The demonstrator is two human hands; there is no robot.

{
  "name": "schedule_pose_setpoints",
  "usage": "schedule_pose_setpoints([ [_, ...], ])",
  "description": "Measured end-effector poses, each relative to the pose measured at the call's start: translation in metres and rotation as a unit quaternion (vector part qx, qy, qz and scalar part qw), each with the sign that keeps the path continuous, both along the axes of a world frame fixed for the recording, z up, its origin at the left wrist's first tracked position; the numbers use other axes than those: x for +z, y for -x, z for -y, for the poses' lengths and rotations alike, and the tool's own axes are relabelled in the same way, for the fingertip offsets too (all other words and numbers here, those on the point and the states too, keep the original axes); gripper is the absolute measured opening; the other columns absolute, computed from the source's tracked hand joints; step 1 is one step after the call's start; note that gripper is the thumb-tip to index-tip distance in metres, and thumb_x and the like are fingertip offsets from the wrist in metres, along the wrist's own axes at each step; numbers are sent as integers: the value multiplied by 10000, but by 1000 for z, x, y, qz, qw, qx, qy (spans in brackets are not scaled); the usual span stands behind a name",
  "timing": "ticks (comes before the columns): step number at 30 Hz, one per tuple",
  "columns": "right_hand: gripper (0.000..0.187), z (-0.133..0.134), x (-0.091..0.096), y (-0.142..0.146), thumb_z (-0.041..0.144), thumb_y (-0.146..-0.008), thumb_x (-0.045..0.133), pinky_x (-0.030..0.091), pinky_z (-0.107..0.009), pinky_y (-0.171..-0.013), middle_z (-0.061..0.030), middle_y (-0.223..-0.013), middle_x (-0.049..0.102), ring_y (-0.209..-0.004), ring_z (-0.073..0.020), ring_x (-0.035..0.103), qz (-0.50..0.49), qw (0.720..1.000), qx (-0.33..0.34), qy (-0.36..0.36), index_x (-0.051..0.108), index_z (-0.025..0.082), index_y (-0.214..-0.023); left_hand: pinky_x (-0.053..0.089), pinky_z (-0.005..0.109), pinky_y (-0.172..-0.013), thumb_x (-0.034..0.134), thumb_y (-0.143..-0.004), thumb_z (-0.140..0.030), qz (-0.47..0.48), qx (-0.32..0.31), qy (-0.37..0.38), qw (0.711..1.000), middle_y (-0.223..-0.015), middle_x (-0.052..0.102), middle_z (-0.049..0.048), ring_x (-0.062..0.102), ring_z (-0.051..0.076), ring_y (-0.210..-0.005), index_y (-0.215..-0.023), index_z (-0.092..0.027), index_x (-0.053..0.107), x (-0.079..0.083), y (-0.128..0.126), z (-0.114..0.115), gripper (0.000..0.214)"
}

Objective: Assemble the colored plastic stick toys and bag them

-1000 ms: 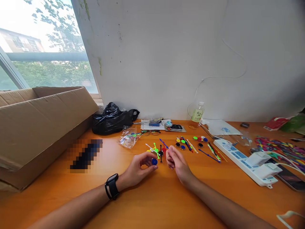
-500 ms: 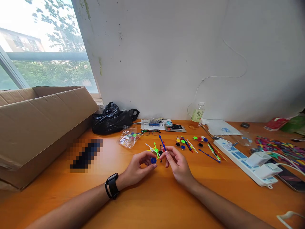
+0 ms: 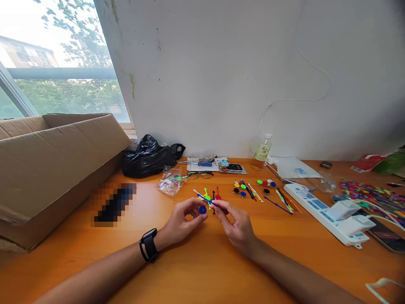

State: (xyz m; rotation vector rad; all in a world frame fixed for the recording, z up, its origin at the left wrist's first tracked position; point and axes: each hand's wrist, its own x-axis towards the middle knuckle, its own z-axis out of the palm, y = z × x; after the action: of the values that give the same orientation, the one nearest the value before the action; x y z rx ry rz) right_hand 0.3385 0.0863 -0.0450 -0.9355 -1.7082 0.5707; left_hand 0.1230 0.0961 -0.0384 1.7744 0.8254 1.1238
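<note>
Between thumb and fingers, my left hand [image 3: 182, 216] pinches a small round blue disc [image 3: 203, 210]. My right hand [image 3: 236, 226] is closed on a thin blue arrow-shaped pointer [image 3: 205, 198], which slants up and to the left above the disc. The two pieces are close, but I cannot tell whether they touch. Just behind the hands lie a green spinner [image 3: 207, 197], a black spinner [image 3: 214, 195] and a red spinner [image 3: 217, 196], each with a disc and an arrow; others are partly hidden by my fingers.
Loose discs [image 3: 243, 186] and arrow pointers [image 3: 284, 200] lie to the right. Farther right are a white power strip [image 3: 316, 211], a phone [image 3: 387, 234] and a colourful heap [image 3: 368, 196]. A cardboard box [image 3: 63, 169], black bag [image 3: 148, 158], glasses [image 3: 200, 174] and bottle [image 3: 262, 153] stand around.
The blue pointer has swung from leaning upright to slanting left over the disc, as my right hand turned. My left hand with the disc has barely moved.
</note>
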Motion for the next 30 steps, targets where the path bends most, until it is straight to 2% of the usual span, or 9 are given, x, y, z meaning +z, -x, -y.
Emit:
schedule_pose_setpoints([
  [5,188,1,2,1,372,-1009,661,595,-394,-857,-70,-1070,828,-887,-264,768,-15,1000,6,16,789,303,-1128,585,351,-911,719,-966,-421,-8,-2,-4,1000,-1140,770,125,721,235,-1032,-1199,-168,717,1,1,0,344],
  [9,242,1,1,2,462,-1013,649,551,-341,-687,-72,-925,793,-733,-223,689,-62,993,20,94,755,267,-1108,589,342,-879,723,-964,-414,-18,11,-8,1000,-1092,785,110,729,224,-977,-1189,-167,721,0,1,0,333],
  [12,281,-3,-2,2,513,-1025,617,480,-297,-599,-41,-849,688,-667,-182,590,-107,983,42,142,684,246,-1079,590,327,-849,732,-956,-406,-21,21,-12,999,-1062,792,100,732,211,-936,-1170,-161,724,-1,1,0,325],
  [18,306,-8,-2,0,563,-1053,531,327,-269,-536,58,-695,415,-572,-145,369,-156,969,56,182,535,260,-1016,593,307,-803,742,-945,-400,-36,34,-17,999,-1039,801,89,730,201,-898,-1170,-167,740,0,1,0,324],
  [24,290,-5,0,1,541,-1040,581,314,-259,-543,38,-819,476,-618,-133,378,-140,976,52,159,482,270,-1016,591,310,-813,749,-938,-368,-45,44,-34,997,-1044,803,92,731,204,-899,-1179,-173,758,0,1,-1,310],
  [28,289,-3,-2,2,580,-1069,502,266,-260,-515,76,-719,401,-553,-133,311,-143,973,59,173,442,308,-1146,588,323,-846,724,-953,-352,-49,51,-42,997,-1064,805,99,736,215,-936,-1194,-187,770,-2,2,-3,296],
  [30,318,-2,0,3,613,-1062,491,258,-261,-509,77,-709,382,-541,-131,293,-155,965,87,192,466,305,-1136,588,327,-852,722,-952,-344,-50,51,-41,997,-1073,807,103,739,219,-939,-1202,-185,772,-3,3,-4,301],
])
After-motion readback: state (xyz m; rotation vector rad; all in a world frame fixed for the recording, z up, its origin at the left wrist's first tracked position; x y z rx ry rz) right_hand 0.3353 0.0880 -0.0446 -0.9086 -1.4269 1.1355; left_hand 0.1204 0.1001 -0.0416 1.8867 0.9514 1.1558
